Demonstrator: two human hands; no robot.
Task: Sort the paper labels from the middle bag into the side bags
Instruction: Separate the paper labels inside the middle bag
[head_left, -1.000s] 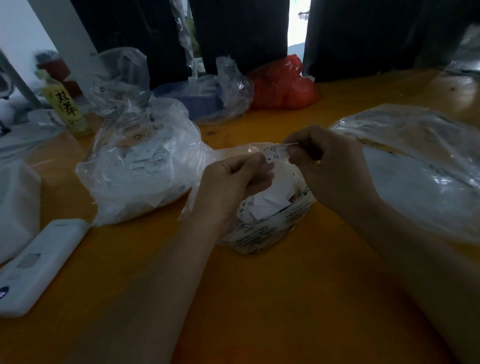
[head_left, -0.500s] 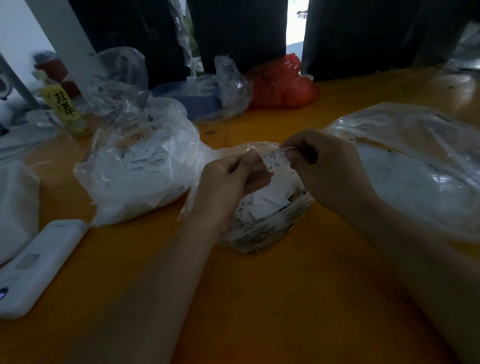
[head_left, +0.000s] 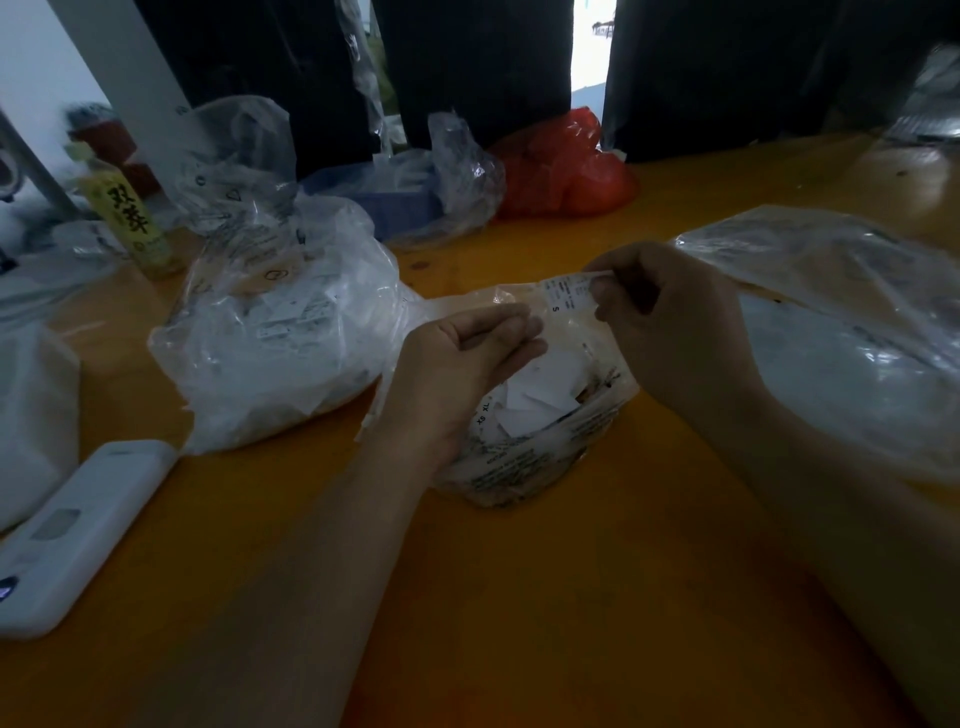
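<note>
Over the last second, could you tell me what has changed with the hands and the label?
The left hand has let go of the paper label and sits just below it, fingers curled. The right hand alone pinches the label now, held slightly higher above the middle bag. Both side bags stayed put.

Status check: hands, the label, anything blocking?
Right hand pinches paper label marked S, above middle bag. Left hand loosely curled beside it, apparently holding nothing. Side bags left and right unobstructed.
</note>
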